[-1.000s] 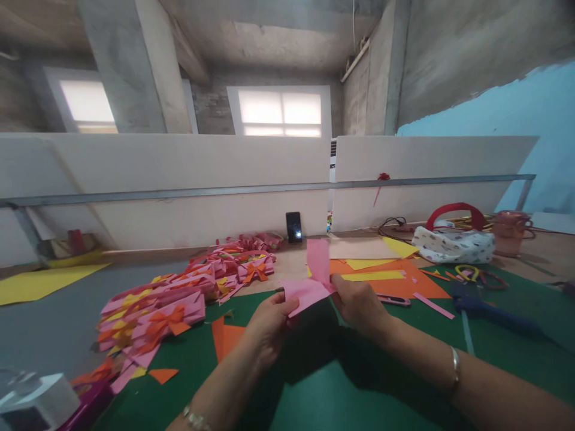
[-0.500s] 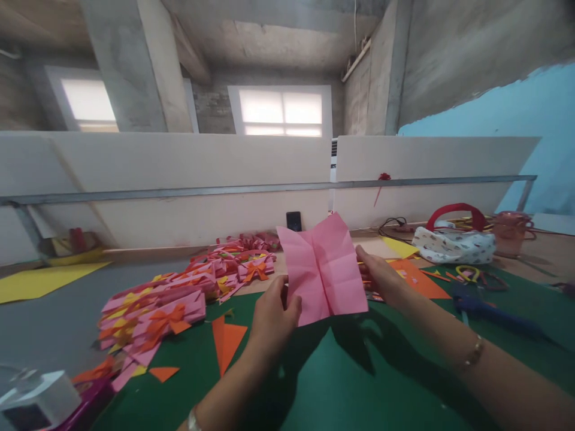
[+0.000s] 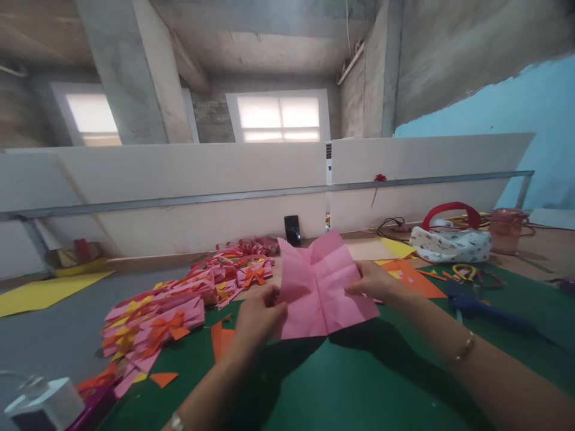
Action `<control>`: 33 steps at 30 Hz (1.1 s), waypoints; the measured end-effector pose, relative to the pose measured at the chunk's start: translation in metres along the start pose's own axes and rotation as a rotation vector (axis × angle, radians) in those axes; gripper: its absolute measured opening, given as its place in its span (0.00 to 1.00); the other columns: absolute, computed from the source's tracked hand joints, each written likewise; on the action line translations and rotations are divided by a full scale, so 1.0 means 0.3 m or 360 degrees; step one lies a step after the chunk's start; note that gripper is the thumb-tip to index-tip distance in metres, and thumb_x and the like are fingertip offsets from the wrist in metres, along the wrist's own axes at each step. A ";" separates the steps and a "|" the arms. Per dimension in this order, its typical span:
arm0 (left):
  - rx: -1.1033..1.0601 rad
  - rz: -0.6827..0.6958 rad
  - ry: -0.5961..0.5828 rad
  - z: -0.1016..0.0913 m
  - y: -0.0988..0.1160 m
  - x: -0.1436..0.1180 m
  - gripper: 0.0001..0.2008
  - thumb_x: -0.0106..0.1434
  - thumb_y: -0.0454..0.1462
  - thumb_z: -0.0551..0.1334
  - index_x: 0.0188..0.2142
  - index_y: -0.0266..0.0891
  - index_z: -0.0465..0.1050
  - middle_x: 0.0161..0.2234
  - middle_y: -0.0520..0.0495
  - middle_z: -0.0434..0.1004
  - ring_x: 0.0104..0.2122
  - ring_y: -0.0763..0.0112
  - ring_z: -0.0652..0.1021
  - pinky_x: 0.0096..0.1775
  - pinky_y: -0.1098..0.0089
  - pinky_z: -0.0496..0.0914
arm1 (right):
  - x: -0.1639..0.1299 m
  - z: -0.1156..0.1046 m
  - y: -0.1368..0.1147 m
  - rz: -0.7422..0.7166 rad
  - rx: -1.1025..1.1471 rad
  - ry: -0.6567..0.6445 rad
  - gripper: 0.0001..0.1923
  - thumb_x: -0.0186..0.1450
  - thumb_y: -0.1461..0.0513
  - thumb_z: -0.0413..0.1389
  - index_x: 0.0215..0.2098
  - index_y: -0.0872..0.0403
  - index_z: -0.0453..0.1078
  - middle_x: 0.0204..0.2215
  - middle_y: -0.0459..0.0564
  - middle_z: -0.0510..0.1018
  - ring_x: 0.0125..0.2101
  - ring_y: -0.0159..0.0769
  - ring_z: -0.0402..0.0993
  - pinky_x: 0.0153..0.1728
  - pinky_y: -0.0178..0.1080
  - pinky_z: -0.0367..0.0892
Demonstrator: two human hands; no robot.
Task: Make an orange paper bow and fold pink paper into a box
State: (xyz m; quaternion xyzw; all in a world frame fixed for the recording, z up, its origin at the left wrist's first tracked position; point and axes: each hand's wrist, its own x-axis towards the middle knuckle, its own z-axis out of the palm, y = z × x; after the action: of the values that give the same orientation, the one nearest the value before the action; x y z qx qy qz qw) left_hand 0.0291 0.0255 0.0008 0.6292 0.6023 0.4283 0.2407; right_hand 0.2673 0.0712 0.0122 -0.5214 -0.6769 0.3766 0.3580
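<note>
I see the creased square sheet of pink paper held up just above the green mat-covered surface, opened almost flat, its lower edge close to the mat. My left hand pinches the sheet's left edge between thumb and fingers; my right hand pinches the right edge the same way. Thin paper pulled from both sides could tear along the centre crease if I tug too hard, and a loose pinch could let one side flop and lose the folds.

To the left, the pile of finished pink paper pieces with orange bows lies near my left elbow's path; a wide sweep could scatter it. Orange paper scraps sit just below the left hand. On the right, the blue glue gun and yellow-handled scissors lie well apart. The mat in front of me offers open room.
</note>
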 end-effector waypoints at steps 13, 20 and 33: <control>0.1081 0.0234 0.0070 -0.065 -0.051 -0.058 0.34 0.45 0.32 0.62 0.54 0.34 0.60 0.49 0.36 0.69 0.51 0.51 0.67 0.50 0.56 0.60 | 0.038 0.027 0.092 0.0079 -0.0785 -0.0307 0.23 0.35 0.64 0.64 0.32 0.56 0.71 0.28 0.47 0.76 0.29 0.38 0.71 0.22 0.32 0.61; 0.0649 0.0420 -0.0772 0.012 0.021 -0.147 0.34 0.46 0.52 0.64 0.52 0.43 0.65 0.48 0.43 0.70 0.46 0.57 0.70 0.46 0.62 0.65 | 0.017 0.037 0.085 -0.0044 -0.1122 -0.0228 0.31 0.39 0.63 0.65 0.43 0.55 0.67 0.34 0.53 0.75 0.35 0.45 0.71 0.30 0.38 0.63; 0.1158 0.0789 -0.0949 0.047 -0.004 -0.158 0.11 0.55 0.32 0.52 0.31 0.40 0.73 0.32 0.42 0.76 0.31 0.62 0.75 0.34 0.67 0.66 | -0.105 0.117 -0.024 -0.1090 -0.1358 -0.0937 0.16 0.54 0.65 0.54 0.41 0.55 0.71 0.39 0.53 0.74 0.38 0.41 0.69 0.36 0.37 0.63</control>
State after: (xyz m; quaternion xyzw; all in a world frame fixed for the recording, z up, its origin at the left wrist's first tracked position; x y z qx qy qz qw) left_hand 0.0444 -0.0171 -0.0193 0.8900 0.4505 0.0383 0.0592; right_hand 0.2397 0.0345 -0.0006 -0.2461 -0.9669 0.0646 0.0170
